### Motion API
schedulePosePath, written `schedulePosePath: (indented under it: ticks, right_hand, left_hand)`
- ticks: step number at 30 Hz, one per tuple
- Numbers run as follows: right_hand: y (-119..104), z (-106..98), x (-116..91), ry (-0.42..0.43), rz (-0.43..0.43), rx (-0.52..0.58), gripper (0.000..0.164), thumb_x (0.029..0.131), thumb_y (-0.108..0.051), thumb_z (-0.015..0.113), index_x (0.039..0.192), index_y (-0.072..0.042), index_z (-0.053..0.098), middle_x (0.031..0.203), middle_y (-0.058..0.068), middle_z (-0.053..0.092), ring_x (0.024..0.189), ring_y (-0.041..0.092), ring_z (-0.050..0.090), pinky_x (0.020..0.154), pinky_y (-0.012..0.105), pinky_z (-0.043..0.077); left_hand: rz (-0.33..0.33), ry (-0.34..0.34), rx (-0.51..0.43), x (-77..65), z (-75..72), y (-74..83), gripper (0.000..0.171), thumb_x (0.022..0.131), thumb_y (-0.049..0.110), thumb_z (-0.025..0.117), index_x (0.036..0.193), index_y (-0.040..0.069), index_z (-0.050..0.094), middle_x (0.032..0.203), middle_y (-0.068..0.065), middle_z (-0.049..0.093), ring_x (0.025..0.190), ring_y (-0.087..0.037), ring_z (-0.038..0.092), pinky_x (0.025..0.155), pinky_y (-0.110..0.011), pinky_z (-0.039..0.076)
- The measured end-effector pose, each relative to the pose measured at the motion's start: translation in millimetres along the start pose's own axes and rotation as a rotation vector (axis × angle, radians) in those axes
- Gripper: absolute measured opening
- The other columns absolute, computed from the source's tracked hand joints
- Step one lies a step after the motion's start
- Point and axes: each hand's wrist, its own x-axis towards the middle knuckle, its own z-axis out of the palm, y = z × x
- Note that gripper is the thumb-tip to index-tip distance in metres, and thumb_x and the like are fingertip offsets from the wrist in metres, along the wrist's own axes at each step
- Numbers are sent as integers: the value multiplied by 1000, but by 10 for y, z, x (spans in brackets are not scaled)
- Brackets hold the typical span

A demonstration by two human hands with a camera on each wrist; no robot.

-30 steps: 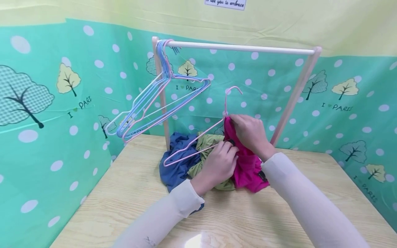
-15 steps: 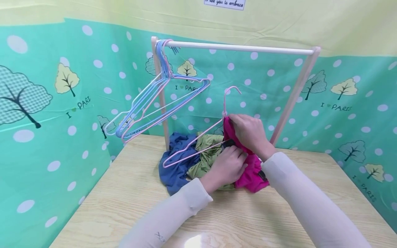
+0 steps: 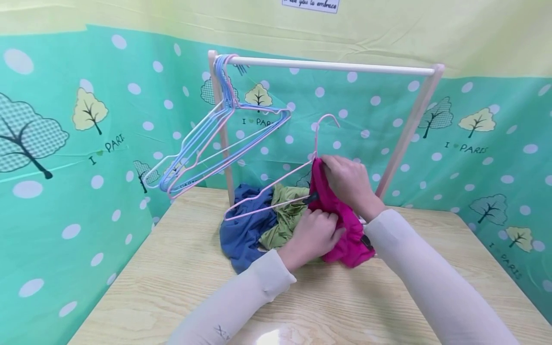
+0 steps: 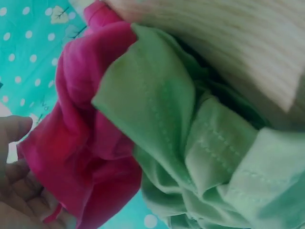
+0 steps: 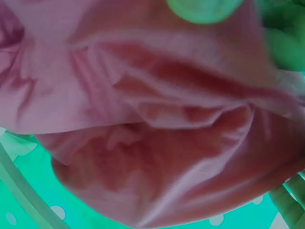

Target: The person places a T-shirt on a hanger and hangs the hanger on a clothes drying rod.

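Note:
A magenta garment point(image 3: 348, 247) hangs partly gathered from my right hand point(image 3: 347, 182) in the head view, its lower part bunched over the table. My right thumb and fingers pinch the cloth just below the hook of a pink wire hanger point(image 3: 316, 139). That hanger's right side is hidden behind the cloth and hand, while its left arm sticks out bare. Lower down, my left hand point(image 3: 315, 235) holds the garment's edge. The left wrist view shows the magenta cloth point(image 4: 102, 157) between that hand's thumb and curled fingers point(image 4: 28, 188).
Behind my left hand lie a crumpled olive-green garment point(image 3: 282, 225) and a blue one point(image 3: 243, 239) on the wooden table point(image 3: 172, 268). A rack with a white rail point(image 3: 327, 63) spans the back. Several blue, pink and white hangers point(image 3: 228, 110) hang at its left end.
Over the last second my left hand has slid right along the garment, away from the hanger's lower bar. The hanger's bare left end has swung up a little.

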Motion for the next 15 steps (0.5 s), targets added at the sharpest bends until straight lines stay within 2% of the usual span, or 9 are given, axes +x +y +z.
schedulePosePath:
  ticks: [3, 7, 9, 15]
  right_hand:
    - [-2, -15, 12, -8, 1, -5, 16, 90, -6, 61, 103, 0, 66, 84, 12, 68, 64, 27, 65, 48, 40, 51]
    - [0, -24, 25, -2, 6, -2, 16, 89, -6, 62, 103, 0, 66, 85, 13, 69, 64, 28, 65, 48, 40, 51]
    - [5, -26, 26, 3, 6, -2, 16, 89, -6, 63, 104, 0, 66, 86, 13, 69, 65, 28, 65, 48, 40, 51]
    - [28, -27, 11, 5, 21, -19, 17, 89, -6, 63, 105, 1, 66, 88, 15, 69, 68, 29, 66, 52, 40, 53]
  left_hand:
    - [-36, -17, 10, -8, -26, -2, 40, 92, 50, 52, 65, 20, 56, 58, 6, 53, 55, -13, 52, 52, -31, 41]
    - [-47, -48, 1, -18, -55, 2, 44, 92, 48, 53, 57, 21, 51, 53, 6, 50, 50, -14, 51, 45, -30, 37]
    - [-61, -58, -6, -31, -69, 8, 43, 92, 46, 53, 58, 20, 50, 51, 6, 48, 46, -14, 50, 41, -30, 34]
    - [-173, -66, -101, -60, -115, 25, 32, 93, 37, 54, 69, 17, 49, 49, 2, 45, 44, -18, 52, 35, -29, 33]
